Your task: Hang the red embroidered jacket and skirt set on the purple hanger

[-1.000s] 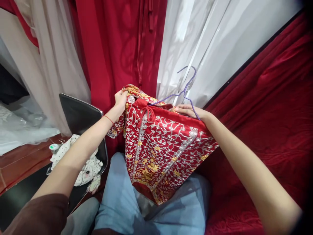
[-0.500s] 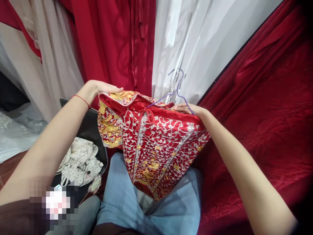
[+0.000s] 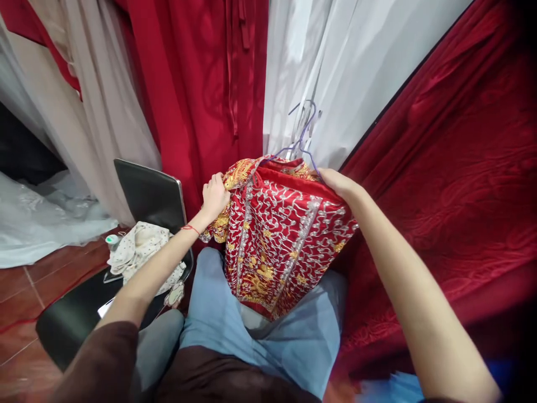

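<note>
A red garment [image 3: 279,246] with silver and gold embroidery hangs in front of my knees, a red satin band along its top and a small tied bow at the left. A purple wire hanger [image 3: 301,140] pokes up out of it, its hook in front of white cloth. My left hand [image 3: 215,195] is closed around the gold-embroidered sleeve part at the left. At the other end, my right hand [image 3: 335,182] grips the upper right edge beside the hanger's arm; its fingertips are partly hidden behind the cloth.
Left of my legs stands a black chair [image 3: 79,313] with a dotted white cloth bag [image 3: 140,249] on it. Red curtain-like cloth [image 3: 201,84] and white drapes [image 3: 348,67] hang ahead. Patterned deep-red fabric [image 3: 453,184] fills the right side. White tulle [image 3: 46,224] lies at the left.
My left hand has moved down and inward, from lying on the top edge to clutching the sleeve part. The garment's left side is drawn in and bunched. My right hand stays at its edge.
</note>
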Tool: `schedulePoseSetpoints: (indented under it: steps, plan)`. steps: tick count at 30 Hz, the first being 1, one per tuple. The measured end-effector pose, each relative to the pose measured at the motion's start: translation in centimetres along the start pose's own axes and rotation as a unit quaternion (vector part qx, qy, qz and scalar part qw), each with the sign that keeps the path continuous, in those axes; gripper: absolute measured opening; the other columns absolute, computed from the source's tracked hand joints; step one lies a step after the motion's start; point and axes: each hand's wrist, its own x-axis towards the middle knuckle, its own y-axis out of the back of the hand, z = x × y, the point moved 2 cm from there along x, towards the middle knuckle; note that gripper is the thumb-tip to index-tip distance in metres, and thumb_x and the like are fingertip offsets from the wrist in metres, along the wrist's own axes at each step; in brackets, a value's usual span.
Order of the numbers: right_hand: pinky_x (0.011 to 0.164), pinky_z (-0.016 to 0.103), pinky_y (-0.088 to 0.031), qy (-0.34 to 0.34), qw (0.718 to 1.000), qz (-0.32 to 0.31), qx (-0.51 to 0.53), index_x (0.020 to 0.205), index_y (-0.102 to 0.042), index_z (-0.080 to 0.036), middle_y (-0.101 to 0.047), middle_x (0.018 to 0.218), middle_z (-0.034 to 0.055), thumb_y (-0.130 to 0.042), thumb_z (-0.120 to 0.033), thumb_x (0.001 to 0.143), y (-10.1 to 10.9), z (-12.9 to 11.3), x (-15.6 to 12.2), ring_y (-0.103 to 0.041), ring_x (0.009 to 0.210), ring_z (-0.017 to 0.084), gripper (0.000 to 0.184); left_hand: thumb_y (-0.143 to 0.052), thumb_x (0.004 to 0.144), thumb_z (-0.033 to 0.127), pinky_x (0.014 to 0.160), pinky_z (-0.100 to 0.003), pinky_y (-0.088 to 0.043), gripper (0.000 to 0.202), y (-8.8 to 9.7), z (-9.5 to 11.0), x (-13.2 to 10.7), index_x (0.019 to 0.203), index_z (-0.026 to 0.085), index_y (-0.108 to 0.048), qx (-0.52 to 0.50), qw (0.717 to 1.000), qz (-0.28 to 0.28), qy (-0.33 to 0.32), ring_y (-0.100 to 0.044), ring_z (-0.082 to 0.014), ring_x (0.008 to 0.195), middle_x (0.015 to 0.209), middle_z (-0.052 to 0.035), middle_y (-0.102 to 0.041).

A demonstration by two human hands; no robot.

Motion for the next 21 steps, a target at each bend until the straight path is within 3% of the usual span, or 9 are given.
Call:
schedulePoseSetpoints:
  steps: [3,6,9,13,19,21]
  plan:
    - [0.098,0.035,-0.048,0.011,0.998,0.048,-0.027,0.095,-0.07,-0.015,-0.073,0.113,0.013,-0.039,-0.04,0.095,-0.5,0.4,0.7,-0.067,0.105,0.028,0.04,-0.045,0.086,0.023,0.099,-0.041,-0.043,0.043,-2.6,-1.3,-1.0,0.128,0.013,-0.045,-0.062,0.993,0.035,0.093,-0.056,-0.031,0.12,0.127,-0.0192,-0.058]
    - [0.101,0.035,-0.045,0.007,0.997,0.058,-0.044,0.095,-0.071,-0.016,-0.074,0.111,0.011,-0.036,-0.045,0.095,-0.9,0.8,1.1,-0.066,0.106,0.028,0.046,-0.049,0.086,0.031,0.09,-0.041,-0.048,0.043,-4.5,-2.5,-1.7,0.125,0.014,-0.046,-0.101,0.979,-0.004,0.177,-0.059,-0.0323,0.115,0.125,-0.0207,-0.059]
    - [0.099,0.035,-0.047,-0.001,0.999,0.043,-0.028,0.102,-0.071,-0.014,-0.074,0.111,0.0111,-0.034,-0.048,0.095,-1.1,1.0,1.3,-0.068,0.101,0.028,0.052,-0.05,0.086,0.033,0.086,-0.044,-0.049,0.042,-4.8,-3.4,-1.8,0.122,0.012,-0.049,-0.073,0.979,-0.026,0.186,-0.059,-0.0373,0.116,0.124,-0.024,-0.059]
    - [0.097,0.034,-0.047,0.008,0.999,0.036,-0.029,0.105,-0.071,-0.013,-0.074,0.113,0.0125,-0.033,-0.05,0.095,-1.0,0.9,0.9,-0.068,0.102,0.028,0.055,-0.046,0.086,0.026,0.084,-0.04,-0.047,0.037,-3.1,-4.9,-1.2,0.122,0.017,-0.053,-0.071,0.985,-0.023,0.159,-0.064,-0.0329,0.108,0.117,-0.0178,-0.066]
    - [0.1,0.035,-0.045,0.045,0.998,0.023,-0.035,0.107,-0.072,-0.014,-0.072,0.119,0.0107,-0.036,-0.054,0.095,-0.5,0.7,0.1,-0.065,0.109,0.029,0.055,-0.034,0.092,0.03,0.079,-0.029,-0.045,0.03,1.2,-6.0,-0.3,0.103,0.021,-0.06,-0.094,0.986,0.038,0.134,-0.067,-0.0224,0.094,0.099,-0.0079,-0.072]
    - [0.101,0.035,-0.045,0.043,0.998,0.025,-0.03,0.106,-0.072,-0.016,-0.072,0.119,0.0105,-0.037,-0.056,0.094,-0.4,0.8,0.1,-0.065,0.11,0.029,0.055,-0.037,0.092,0.039,0.078,-0.029,-0.045,0.032,2.1,-5.4,-0.2,0.101,0.022,-0.063,-0.067,0.993,0.005,0.098,-0.068,-0.0237,0.095,0.097,-0.007,-0.073]
